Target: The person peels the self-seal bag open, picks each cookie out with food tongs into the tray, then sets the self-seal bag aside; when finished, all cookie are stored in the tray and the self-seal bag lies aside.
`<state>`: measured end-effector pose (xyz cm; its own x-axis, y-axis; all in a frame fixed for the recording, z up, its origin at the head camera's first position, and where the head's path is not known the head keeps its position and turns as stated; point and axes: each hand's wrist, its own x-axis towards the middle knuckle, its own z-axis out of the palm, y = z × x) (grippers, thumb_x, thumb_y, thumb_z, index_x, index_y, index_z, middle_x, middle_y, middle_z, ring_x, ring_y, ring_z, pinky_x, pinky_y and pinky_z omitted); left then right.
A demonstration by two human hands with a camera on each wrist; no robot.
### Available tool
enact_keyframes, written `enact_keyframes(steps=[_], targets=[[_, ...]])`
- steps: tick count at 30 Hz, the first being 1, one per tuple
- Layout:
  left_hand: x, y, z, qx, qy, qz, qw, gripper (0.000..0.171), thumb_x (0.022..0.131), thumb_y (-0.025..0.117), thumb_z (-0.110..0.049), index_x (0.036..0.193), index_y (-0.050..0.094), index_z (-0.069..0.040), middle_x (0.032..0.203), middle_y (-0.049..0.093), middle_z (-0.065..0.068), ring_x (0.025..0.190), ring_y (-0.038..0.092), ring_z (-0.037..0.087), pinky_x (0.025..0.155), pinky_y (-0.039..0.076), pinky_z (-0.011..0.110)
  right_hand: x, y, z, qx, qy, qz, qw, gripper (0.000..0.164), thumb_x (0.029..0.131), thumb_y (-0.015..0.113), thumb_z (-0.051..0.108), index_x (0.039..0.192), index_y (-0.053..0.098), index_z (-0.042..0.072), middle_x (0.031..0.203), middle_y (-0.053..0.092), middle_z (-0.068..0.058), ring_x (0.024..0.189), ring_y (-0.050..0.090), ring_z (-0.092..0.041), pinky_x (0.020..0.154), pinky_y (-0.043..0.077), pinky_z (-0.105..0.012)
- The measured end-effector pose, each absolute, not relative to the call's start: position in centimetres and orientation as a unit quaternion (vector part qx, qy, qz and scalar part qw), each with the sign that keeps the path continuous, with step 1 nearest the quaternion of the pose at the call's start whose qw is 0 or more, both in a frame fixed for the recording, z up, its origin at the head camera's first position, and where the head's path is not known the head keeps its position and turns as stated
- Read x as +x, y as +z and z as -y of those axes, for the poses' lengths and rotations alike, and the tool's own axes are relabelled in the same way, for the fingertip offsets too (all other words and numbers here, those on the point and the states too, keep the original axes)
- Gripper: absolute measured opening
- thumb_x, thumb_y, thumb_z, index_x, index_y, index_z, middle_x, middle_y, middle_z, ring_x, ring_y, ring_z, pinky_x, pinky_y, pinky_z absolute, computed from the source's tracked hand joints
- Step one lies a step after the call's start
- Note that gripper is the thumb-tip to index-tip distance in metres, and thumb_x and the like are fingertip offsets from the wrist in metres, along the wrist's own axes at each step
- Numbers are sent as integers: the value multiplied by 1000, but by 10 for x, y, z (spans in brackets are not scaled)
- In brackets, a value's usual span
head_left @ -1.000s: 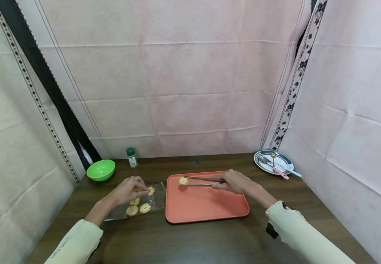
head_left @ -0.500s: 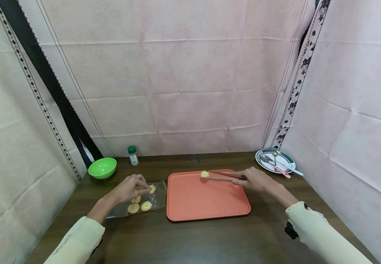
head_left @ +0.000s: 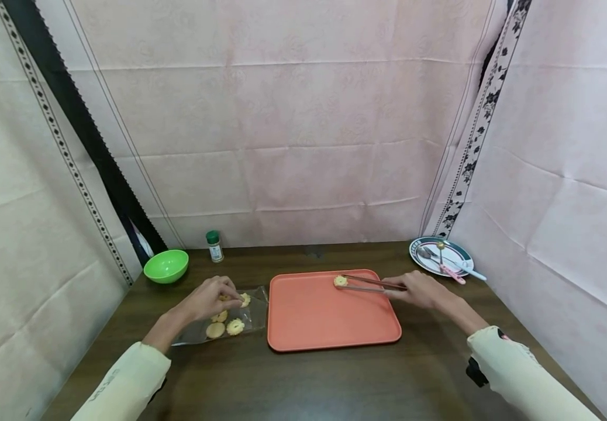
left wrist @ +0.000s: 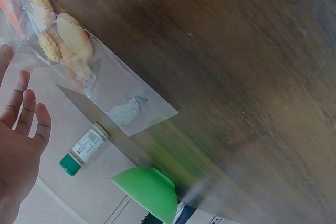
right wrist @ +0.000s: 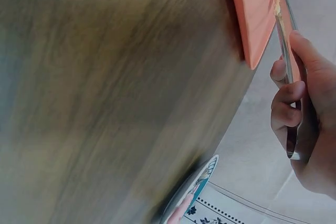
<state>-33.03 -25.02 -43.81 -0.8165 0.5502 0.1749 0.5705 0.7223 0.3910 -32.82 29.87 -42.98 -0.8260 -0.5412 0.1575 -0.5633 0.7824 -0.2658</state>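
Note:
My right hand [head_left: 418, 289] grips metal tongs [right wrist: 287, 40], whose tips hold a small pale cookie [head_left: 340, 281] over the far part of the salmon-coloured tray [head_left: 330, 324]. The right wrist view shows the fingers wrapped round the tongs' arms. To the left of the tray lies a clear plastic bag [left wrist: 118, 85] with several cookies [head_left: 235, 327] inside. My left hand [head_left: 210, 300] is over the bag's far side, thumb and forefinger pinching its edge; in the left wrist view those fingertips are mostly cut off by the frame.
A green bowl [head_left: 166, 266] and a green-capped seasoning jar [head_left: 215, 248] stand at the back left. At the back right is a rimmed plate [head_left: 423, 263] with a fork and other utensils on it. Cloth walls close off the table's back and sides.
My right hand has carried the tongs and cookie rightward across the tray, from near its left edge to about its middle. My left hand stays at the bag.

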Motion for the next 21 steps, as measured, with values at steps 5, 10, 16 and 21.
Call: enact_keyframes(steps=[5, 10, 16, 21], targets=[[-329, -438, 251, -301, -217, 928, 25, 15, 96, 78, -25, 104, 84, -14, 98, 64, -7, 96, 61, 24, 77, 49, 35, -326, -431, -301, 290, 158, 943, 35, 40, 102, 69, 32, 132, 72, 6, 78, 71, 2, 57, 46, -3, 57, 42, -26], [-328, -437, 250, -304, -222, 926, 26, 15, 96, 77, -25, 104, 84, -14, 99, 64, -5, 97, 61, 26, 79, 49, 38, -323, -425, -306, 266, 173, 948, 38, 42, 101, 70, 36, 132, 73, 8, 94, 77, -2, 62, 50, -4, 59, 44, -28], [-328, -436, 251, -294, -220, 930, 21, 15, 96, 77, -25, 103, 85, -14, 98, 64, -6, 97, 60, 25, 78, 48, 37, -323, -416, -307, 273, 160, 947, 55, 41, 100, 71, 37, 132, 73, 11, 106, 78, -5, 66, 52, -4, 64, 46, -29], [-329, -436, 252, -291, -222, 930, 17, 16, 96, 77, -28, 102, 85, -15, 98, 64, -7, 97, 59, 25, 78, 47, 38, -323, -413, -300, 289, 152, 944, 52, 41, 101, 69, 38, 133, 73, 11, 107, 78, -6, 69, 54, -4, 67, 47, -29]])
